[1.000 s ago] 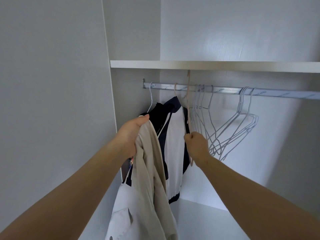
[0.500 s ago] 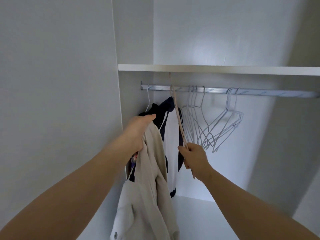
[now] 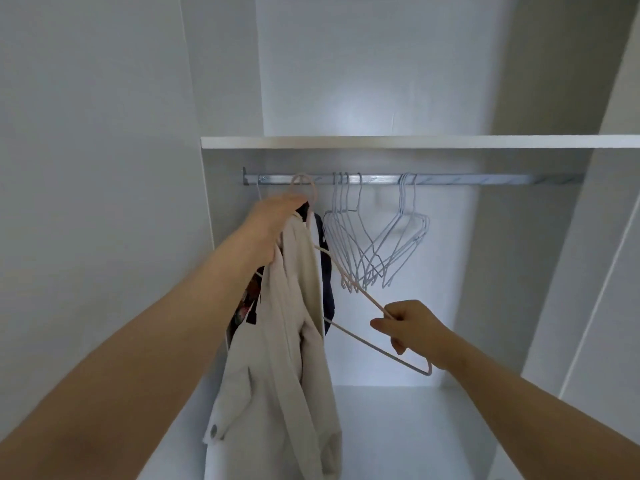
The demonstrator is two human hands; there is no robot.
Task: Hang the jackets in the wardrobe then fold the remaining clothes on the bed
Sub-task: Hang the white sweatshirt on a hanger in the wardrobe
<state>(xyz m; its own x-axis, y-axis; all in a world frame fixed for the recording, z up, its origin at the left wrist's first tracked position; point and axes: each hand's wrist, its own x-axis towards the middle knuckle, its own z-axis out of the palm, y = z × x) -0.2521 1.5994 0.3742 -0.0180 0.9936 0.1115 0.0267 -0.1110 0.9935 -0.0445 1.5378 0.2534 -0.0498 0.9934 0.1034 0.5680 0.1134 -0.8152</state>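
Observation:
A beige jacket (image 3: 287, 341) hangs down from my left hand (image 3: 273, 223), which grips its collar just below the metal rail (image 3: 450, 179). My right hand (image 3: 408, 327) pinches the lower corner of a pale pink wire hanger (image 3: 367, 336). The hanger is tilted, off the rail, with its hook (image 3: 304, 185) up beside my left hand. Behind the beige jacket a dark navy and white jacket (image 3: 325, 265) hangs at the rail's left end, mostly hidden.
Several bare white wire hangers (image 3: 374, 244) hang in two bunches along the rail. A white shelf (image 3: 415, 142) runs above the rail. The wardrobe's left wall (image 3: 104, 168) and right panel (image 3: 554, 271) close in the space; the white floor (image 3: 398, 427) lies below.
My right hand has pulled the pink hanger off the rail and swung its lower end down and to the right. My left hand has raised the beige jacket's collar nearer the rail.

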